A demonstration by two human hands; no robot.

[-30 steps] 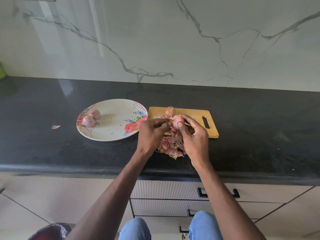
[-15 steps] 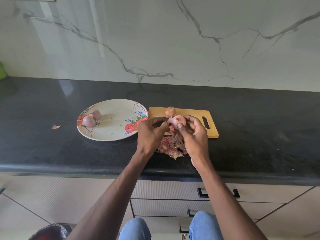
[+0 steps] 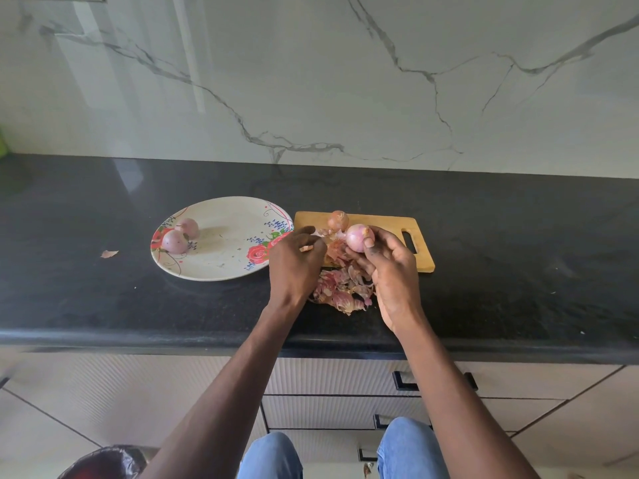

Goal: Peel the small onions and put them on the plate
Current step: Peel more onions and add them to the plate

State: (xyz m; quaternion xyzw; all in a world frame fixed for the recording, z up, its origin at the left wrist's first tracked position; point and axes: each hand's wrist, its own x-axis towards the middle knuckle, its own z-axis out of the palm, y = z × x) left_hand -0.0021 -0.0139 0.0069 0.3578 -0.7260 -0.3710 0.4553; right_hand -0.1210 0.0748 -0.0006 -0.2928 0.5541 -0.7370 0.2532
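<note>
Small pale-pink peeled onion (image 3: 359, 237) pinched in right hand (image 3: 390, 271), thumb on near side, fingers (image 3: 378, 236) curled behind; held just above wooden cutting board w/ slot handle (image 3: 383, 224), not touching it. Left hand (image 3: 294, 261) now apart from that onion, fingers bent together, nipping small scrap of papery brown skin (image 3: 306, 248) at tips. Onion looks nearly bare, maybe a fleck of skin left near top; hard to tell.

Key relation: round white plate w/ red-rose & blue-flower print (image 3: 221, 271) lies to left of held onion, past left hand, which sits between onion and plate rim. So right hand farther from plate, left hand nearer, just beside rim. Likely options: hand-over to left, or right reach across over left wrist. Onion near-round, so long axis matters little; stem end seems to point up and right.

On plate's far-left side: two peeled pinkish onions (image 3: 181, 235), touching each other. One unpeeled brown-skinned onion (image 3: 338, 219) on board behind held one. Heap of pink-brown peels (image 3: 340, 292) on black stone surface (image 3: 518, 271) btwn wrists. Est. progress: two done, third almost, one to go.
</note>
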